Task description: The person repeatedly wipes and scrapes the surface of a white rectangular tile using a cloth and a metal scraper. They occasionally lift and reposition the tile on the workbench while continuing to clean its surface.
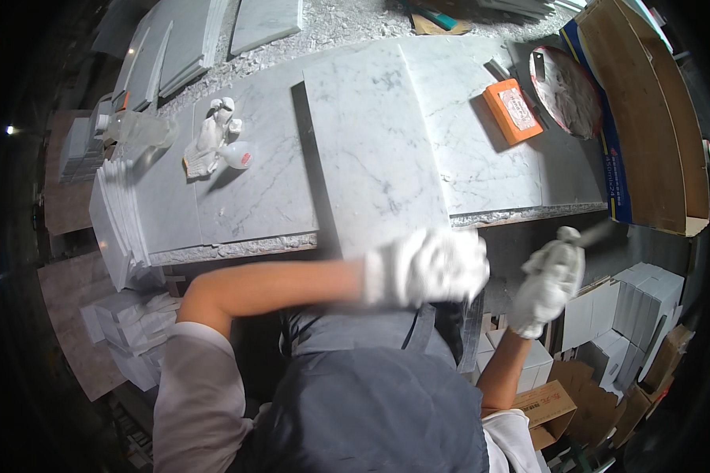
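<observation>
A long white-grey marble slab (375,134) lies on top of other marble pieces, its near end toward my body. My left hand (432,268), in a white glove, is across that near end. Motion smears its fingers, and I cannot see whether they touch the slab. Off the table's front edge to the right, my gloved right hand (551,284) is closed around a thin tool (599,234), whose blurred, blade-like end points away to the right. An orange box (513,112) with a pale label rests on the marble beyond the right hand.
A round pan of whitish paste (566,93) sits beside an open cardboard carton (655,110) at the right. Crumpled white gloves (207,146) and a small translucent bottle (238,155) lie at left. Stacked slabs (185,47) lean at far left; white boxes (647,296) stand below right.
</observation>
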Demonstrator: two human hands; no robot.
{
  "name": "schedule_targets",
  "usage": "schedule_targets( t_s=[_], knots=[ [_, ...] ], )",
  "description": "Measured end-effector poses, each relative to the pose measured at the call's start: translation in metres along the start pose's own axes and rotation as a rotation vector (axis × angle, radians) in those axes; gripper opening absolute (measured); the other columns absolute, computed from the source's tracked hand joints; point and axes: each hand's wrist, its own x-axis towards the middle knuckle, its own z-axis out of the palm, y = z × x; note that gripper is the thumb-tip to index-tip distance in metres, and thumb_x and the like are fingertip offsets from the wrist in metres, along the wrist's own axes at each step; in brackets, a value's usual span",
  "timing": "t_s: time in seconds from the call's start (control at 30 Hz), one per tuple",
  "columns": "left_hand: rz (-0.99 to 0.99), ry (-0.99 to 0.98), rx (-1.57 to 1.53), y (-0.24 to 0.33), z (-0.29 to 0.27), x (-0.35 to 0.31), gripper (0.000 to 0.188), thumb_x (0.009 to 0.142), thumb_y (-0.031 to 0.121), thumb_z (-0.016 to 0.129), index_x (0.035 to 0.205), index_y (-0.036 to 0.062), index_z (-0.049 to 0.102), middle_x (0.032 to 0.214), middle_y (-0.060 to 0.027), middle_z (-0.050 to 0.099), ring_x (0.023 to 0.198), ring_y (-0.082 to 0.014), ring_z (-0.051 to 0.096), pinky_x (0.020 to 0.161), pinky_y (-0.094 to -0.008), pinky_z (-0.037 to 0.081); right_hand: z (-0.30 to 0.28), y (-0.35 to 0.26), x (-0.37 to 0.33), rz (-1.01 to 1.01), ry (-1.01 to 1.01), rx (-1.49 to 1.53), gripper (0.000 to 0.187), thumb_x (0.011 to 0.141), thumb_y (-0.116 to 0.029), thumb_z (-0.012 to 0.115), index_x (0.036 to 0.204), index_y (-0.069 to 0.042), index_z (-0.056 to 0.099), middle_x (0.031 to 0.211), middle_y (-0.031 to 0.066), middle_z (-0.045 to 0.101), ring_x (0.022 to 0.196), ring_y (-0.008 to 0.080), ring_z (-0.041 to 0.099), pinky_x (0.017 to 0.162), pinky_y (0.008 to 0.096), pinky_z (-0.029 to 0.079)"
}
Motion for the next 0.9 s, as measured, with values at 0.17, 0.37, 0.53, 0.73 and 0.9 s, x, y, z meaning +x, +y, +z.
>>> schedule_targets(
  t_s=[0.17,0.37,0.53,0.73,0.9],
  knots=[
    [0.038,-0.236,1.302,-0.023,-0.027,-0.052,0.045,0.104,0.023,0.04,0.145,0.0065,0.048,0.137,-0.0123,0.057,0.11,-0.0261,0.063,0.094,-0.0384,0.057,-0.03,-0.015,0.028,-0.013,0.265,0.136,0.028,0.105,-0.022,0.06,0.127,-0.004,0.064,0.083,-0.0023,0.062,0.06,0.0015,0.05,0.05,0.0157,0.038],
    [-0.556,0.04,0.163,-0.027,-0.091,-0.056,0.019,0.093,0.012,0.059,0.11,0.008,0.067,0.109,-0.0078,0.066,0.101,-0.0198,0.063,0.092,-0.0341,0.05,-0.016,0.001,0.004,0.145,0.01,-0.004,0.036,0.103,-0.026,0.063,0.13,-0.001,0.062,0.084,-0.0028,0.059,0.065,0.0024,0.052,0.054,0.0176,0.044],
    [-0.38,0.145,0.499,-0.012,-0.11,-0.027,0.005,0.077,0.016,0.066,0.08,0.0126,0.067,0.079,-0.0022,0.063,0.073,-0.013,0.061,0.06,-0.0261,0.051,0.008,-0.002,-0.006,0.154,-0.056,-0.036,0.04,0.104,-0.027,0.06,0.13,0.004,0.06,0.085,-0.0008,0.059,0.067,0.0057,0.054,0.056,0.0198,0.046],
    [-0.778,-0.085,-0.076,-0.022,-0.109,-0.039,0.032,0.091,0.009,0.064,0.123,0.0131,0.066,0.118,-0.0042,0.067,0.098,-0.0175,0.064,0.086,-0.0329,0.054,0.008,-0.01,-0.002,0.145,-0.072,-0.024,0.038,0.104,-0.028,0.06,0.126,0.004,0.06,0.082,-0.0006,0.056,0.065,0.0061,0.052,0.056,0.0203,0.044],
    [-0.467,-0.184,0.464,-0.002,-0.102,-0.042,0.027,0.089,0.011,0.066,0.115,0.0162,0.071,0.119,-0.0055,0.069,0.106,-0.0263,0.065,0.092,-0.0375,0.055,0.009,-0.002,-0.008,0.157,-0.089,0.003,0.038,0.104,-0.027,0.062,0.129,0.002,0.062,0.085,0.0015,0.06,0.061,0.0058,0.05,0.053,0.0208,0.041]
  ],
)
